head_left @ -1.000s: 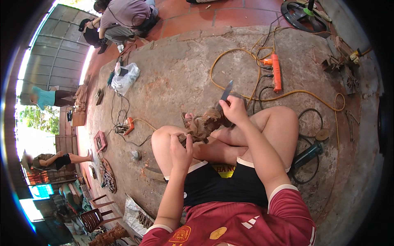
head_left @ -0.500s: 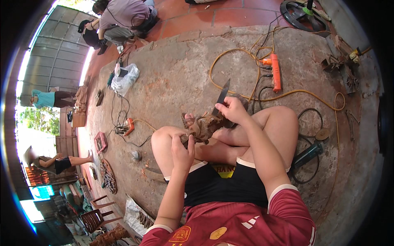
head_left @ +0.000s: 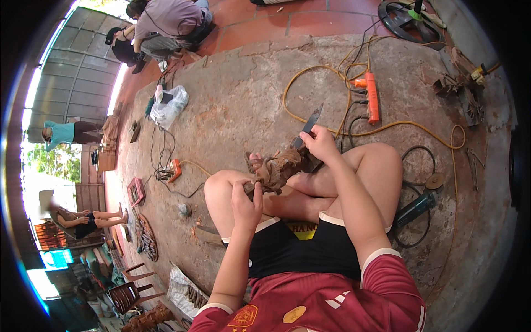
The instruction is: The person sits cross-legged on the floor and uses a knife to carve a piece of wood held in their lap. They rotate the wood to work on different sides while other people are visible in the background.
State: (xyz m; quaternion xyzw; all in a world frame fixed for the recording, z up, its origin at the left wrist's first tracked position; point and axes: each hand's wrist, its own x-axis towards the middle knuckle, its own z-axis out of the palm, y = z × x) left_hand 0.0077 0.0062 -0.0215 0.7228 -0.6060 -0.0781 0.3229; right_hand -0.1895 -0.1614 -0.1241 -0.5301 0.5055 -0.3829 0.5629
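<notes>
A brown carved wooden piece [head_left: 278, 169] with curling, uneven shapes rests across my lap, over my crossed legs. At its near left end, my left hand [head_left: 246, 203] is closed around it, thumb on top. My right hand [head_left: 321, 145] grips a dark, flat knife [head_left: 312, 119] by the lower part, close above the carving's far right end. The blade's tip points away from me and a little to the right. The knife's lower end is hidden by my fingers, so I cannot tell whether it touches the wood.
An orange power strip [head_left: 371, 98] with a yellow cord lies ahead to the right. Beside my right knee is a dark green power tool [head_left: 416, 210]. To the left are a smaller orange socket block [head_left: 174, 171], a plastic bag [head_left: 170, 108] and a pink tray [head_left: 135, 192]. Several people are farther off.
My right hand and the knife have shifted slightly right and nearer me, and the blade leans more to the right. My left hand stays on the carving.
</notes>
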